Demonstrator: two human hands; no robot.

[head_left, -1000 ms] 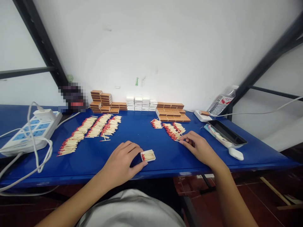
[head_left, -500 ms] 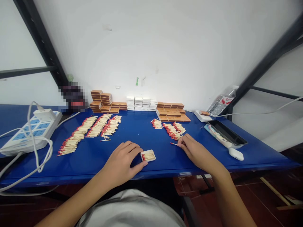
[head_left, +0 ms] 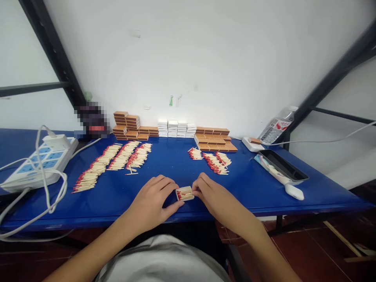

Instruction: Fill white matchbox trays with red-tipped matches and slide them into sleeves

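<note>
A small white matchbox tray (head_left: 185,199) lies near the table's front edge, with several red-headed matches in it, heads to the left. My left hand (head_left: 158,197) grips its left end between thumb and forefinger. At the tray's right end, my right hand (head_left: 205,192) pinches a match (head_left: 190,192) over the others, its fingertips at the tray's rim. Beyond my right hand lie loose piles of matches (head_left: 214,162). Longer rows of matches (head_left: 96,168) fan out on the left side.
Brown matchboxes (head_left: 211,140) and white tray stacks (head_left: 177,128) line the wall. A power strip (head_left: 38,164) with looping cables stands at left. On the right are a plastic bottle (head_left: 277,125), a black open case (head_left: 282,164) and a white earbud case (head_left: 294,192).
My right hand has moved left from beside the right match pile to the tray, carrying a match. My left hand stays on the tray.
</note>
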